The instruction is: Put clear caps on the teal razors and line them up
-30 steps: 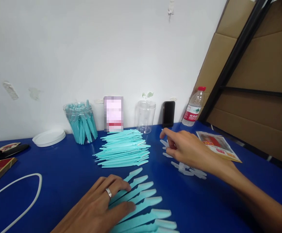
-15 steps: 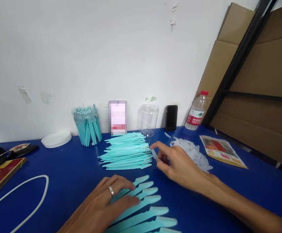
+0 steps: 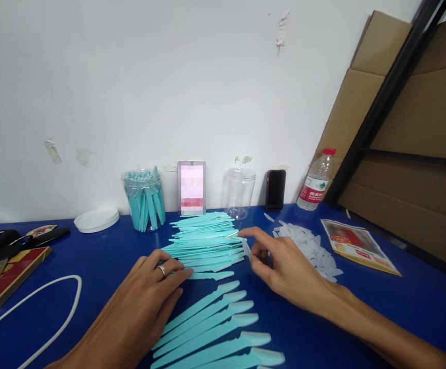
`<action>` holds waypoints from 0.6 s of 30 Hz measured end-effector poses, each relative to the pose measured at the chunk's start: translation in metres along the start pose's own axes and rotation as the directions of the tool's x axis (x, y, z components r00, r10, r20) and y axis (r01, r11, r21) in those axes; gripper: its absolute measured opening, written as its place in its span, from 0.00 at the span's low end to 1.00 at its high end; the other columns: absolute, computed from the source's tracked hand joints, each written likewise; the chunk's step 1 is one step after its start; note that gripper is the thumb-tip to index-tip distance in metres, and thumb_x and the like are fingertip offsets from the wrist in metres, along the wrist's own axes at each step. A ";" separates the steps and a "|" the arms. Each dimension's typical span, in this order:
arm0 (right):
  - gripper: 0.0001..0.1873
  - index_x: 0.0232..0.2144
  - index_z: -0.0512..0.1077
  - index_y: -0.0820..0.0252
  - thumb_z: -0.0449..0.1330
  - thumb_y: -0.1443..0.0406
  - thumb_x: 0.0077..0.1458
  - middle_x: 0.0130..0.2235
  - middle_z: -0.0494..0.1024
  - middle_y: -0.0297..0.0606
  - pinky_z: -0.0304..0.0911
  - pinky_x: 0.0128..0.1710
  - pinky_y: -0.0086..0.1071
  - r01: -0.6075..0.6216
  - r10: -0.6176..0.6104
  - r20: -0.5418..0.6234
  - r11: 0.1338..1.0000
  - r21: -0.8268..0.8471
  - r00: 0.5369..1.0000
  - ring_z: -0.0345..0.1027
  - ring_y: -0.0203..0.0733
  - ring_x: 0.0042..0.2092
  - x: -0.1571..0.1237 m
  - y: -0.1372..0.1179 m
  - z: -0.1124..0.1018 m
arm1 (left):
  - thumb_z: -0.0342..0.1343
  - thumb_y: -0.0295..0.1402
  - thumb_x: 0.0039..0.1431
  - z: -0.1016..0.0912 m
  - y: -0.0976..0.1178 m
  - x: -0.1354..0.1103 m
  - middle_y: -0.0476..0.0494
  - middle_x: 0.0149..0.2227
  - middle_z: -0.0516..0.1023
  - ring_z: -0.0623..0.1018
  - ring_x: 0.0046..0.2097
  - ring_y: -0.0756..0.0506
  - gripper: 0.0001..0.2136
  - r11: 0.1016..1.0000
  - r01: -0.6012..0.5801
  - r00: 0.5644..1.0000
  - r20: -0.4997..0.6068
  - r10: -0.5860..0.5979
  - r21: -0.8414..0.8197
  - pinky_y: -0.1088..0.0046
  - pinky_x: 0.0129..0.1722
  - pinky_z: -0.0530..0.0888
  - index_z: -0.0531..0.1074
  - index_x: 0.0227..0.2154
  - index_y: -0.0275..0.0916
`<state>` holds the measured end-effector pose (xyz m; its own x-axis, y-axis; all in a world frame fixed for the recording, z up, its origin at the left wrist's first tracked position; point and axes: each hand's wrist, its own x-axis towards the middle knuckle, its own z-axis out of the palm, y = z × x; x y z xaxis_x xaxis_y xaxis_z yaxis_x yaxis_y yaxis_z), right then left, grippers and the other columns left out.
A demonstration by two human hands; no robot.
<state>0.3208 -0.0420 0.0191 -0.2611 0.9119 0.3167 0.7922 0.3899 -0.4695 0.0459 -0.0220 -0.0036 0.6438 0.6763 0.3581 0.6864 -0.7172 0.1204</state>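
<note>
My left hand [image 3: 142,292] has its fingertips closed on the handle of a teal eyebrow razor [image 3: 217,275] at the near edge of a pile of razors [image 3: 203,233]. The far end of that handle is hidden under the fingers. Between thumb and fingers, my right hand [image 3: 280,259] pinches a small translucent blade cover [image 3: 246,248], its index finger stretched towards the pile's right side. Nearer to me, several razors lie fanned in a row [image 3: 223,323], blades to the right. A heap of translucent covers [image 3: 311,248] lies beyond my right wrist.
Along the wall stand a jar filled with razors [image 3: 145,202], a lit phone [image 3: 191,187], a clear jar [image 3: 241,192], a black device [image 3: 275,189] and a water bottle [image 3: 315,182]. A white lid [image 3: 97,220], a cable [image 3: 77,287] and a red box [image 3: 15,277] lie left, a leaflet [image 3: 361,246] right.
My left hand has moved from the fanned row up and left to the pile's near edge, where one razor now lies apart. My right hand still holds the cover. The view has shifted slightly.
</note>
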 end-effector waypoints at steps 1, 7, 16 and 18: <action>0.23 0.52 0.65 0.56 0.52 0.72 0.55 0.28 0.75 0.29 0.60 0.28 0.29 0.001 -0.001 -0.003 1.000 -0.001 1.000 0.66 0.36 0.26 0.000 -0.001 0.000 | 0.49 0.33 0.65 0.000 -0.003 0.001 0.47 0.46 0.77 0.72 0.47 0.41 0.12 1.000 0.010 1.000 0.025 -0.010 -0.002 0.61 0.46 0.71 0.73 0.48 0.48; 0.15 0.46 0.63 0.55 0.52 0.70 0.56 0.26 0.73 0.28 0.58 0.27 0.29 -0.014 0.014 -0.008 1.000 0.013 1.000 0.63 0.35 0.24 -0.001 -0.005 -0.002 | 0.49 0.34 0.66 0.000 -0.011 0.003 0.47 0.42 0.73 0.72 0.44 0.43 0.07 0.992 0.100 0.993 0.076 -0.094 -0.074 0.55 0.55 0.64 0.71 0.40 0.44; 0.10 0.32 0.61 0.56 0.58 0.59 0.59 0.25 0.70 0.30 0.59 0.25 0.29 -0.106 0.121 -0.032 0.946 0.308 0.992 0.64 0.36 0.26 -0.002 -0.008 0.001 | 0.40 0.32 0.68 -0.005 -0.008 0.005 0.44 0.37 0.70 0.68 0.38 0.43 0.12 0.991 0.132 0.991 0.008 -0.131 -0.023 0.62 0.40 0.66 0.67 0.33 0.40; 0.14 0.30 0.62 0.56 0.61 0.56 0.56 0.23 0.68 0.29 0.61 0.24 0.28 -0.171 0.188 0.016 0.855 0.490 0.982 0.63 0.35 0.24 -0.001 -0.009 -0.001 | 0.38 0.34 0.69 -0.010 -0.002 0.004 0.47 0.34 0.70 0.68 0.35 0.44 0.11 0.975 0.184 0.982 -0.023 -0.188 -0.124 0.65 0.38 0.65 0.64 0.33 0.41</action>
<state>0.3150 -0.0467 0.0239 -0.1164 0.9707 0.2102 0.4512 0.2402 -0.8595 0.0434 -0.0196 0.0071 0.4949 0.7953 0.3502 0.7458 -0.5956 0.2984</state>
